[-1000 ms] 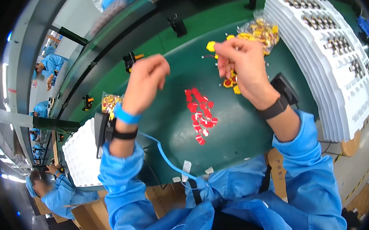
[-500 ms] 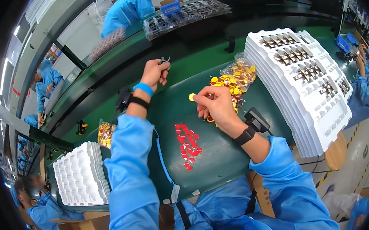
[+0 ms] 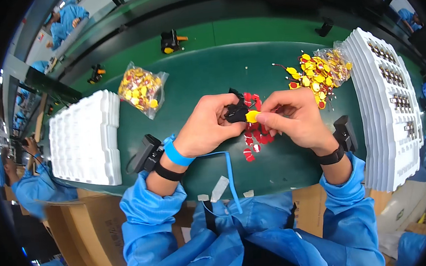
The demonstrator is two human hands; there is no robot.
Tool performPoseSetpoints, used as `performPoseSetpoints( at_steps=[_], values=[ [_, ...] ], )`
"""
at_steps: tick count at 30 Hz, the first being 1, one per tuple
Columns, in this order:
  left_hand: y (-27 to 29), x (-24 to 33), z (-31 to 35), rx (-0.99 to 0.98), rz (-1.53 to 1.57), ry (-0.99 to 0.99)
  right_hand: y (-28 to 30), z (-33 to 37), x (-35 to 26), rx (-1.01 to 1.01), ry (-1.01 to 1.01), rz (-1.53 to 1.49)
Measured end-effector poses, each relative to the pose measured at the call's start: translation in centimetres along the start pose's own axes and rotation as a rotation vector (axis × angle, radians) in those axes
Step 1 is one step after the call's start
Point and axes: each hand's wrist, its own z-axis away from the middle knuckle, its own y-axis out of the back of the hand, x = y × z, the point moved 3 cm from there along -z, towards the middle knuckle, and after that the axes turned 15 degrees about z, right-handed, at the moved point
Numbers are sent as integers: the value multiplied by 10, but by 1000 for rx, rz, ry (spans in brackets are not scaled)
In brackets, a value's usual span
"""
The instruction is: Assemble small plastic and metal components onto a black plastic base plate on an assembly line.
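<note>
Both hands meet over the middle of the green table. My left hand (image 3: 206, 126) is closed around a small black part (image 3: 236, 109) that looks like a plastic housing; my fingers cover some of it. A yellow disc-like piece (image 3: 252, 116) is pinched between the thumb and fingers of my right hand (image 3: 298, 118), its edge against the black part. Whether it is seated in that part I cannot tell. Beneath and between the hands lie several small red pieces (image 3: 249, 153), partly hidden. A heap of yellow and red pieces with thin leads (image 3: 313, 76) lies beyond my right hand.
A clear bag of yellow pieces (image 3: 142, 91) lies left of centre, beside stacked white trays (image 3: 82, 142). More white trays holding metal parts (image 3: 371, 136) stand at right. Black-and-yellow assemblies (image 3: 169, 41) sit on the green belt (image 3: 245, 31). A blue coiled cord (image 3: 229, 174) trails from my left wristband.
My left hand has come back from the far belt to the table's middle, now with the black part. The right hand has brought the yellow piece against it. The view has shifted.
</note>
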Motion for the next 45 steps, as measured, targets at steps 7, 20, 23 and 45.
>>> performPoseSetpoints(
  at_steps=[7, 20, 23, 45],
  values=[
    [-5, 3, 7, -136, -80, 62, -12, 0, 0, -24, 124, 193],
    [-8, 5, 10, -223, -194, -27, -6, 2, -1, -46, 0, 116],
    [-3, 4, 11, -251, -172, -3, -10, 1, 2, -108, 8, 96],
    [-14, 5, 12, -20, 411, -64, -18, 0, 8, 164, -49, -87]
  ],
)
